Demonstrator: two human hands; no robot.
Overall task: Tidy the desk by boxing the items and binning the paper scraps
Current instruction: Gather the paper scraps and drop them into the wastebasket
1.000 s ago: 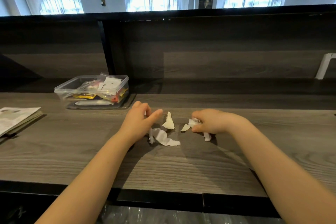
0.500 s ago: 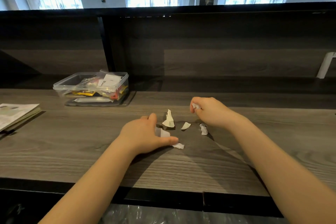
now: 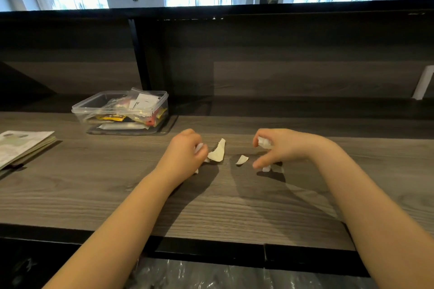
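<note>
**Both hands closed on paper scraps at mid-desk**

The left hand (image 3: 185, 156) rests curled on the wood-grain desk (image 3: 94, 195). Its fingers are folded round white paper bits (image 3: 198, 148), which peek out at the knuckles and below the palm. The right hand (image 3: 279, 148) is lifted a little above the surface, and its fingers are curled round a wadded scrap (image 3: 263, 142). Its thumb points down just beside a small torn piece (image 3: 266, 168) on the desk, though whether they touch cannot be told.

Two loose pieces lie between the hands. A large curved scrap (image 3: 218, 153) sits just right of the left hand's fingers, and a small sliver (image 3: 242, 160) lies nearer the right hand.

Farther back and to the left stands an open-topped clear plastic box (image 3: 78, 110), filled with sachets and packets (image 3: 131, 110). A booklet (image 3: 21, 145) lies at the left edge of the desk. Below the near edge, a glossy dark plastic film (image 3: 211, 274) shows.
</note>
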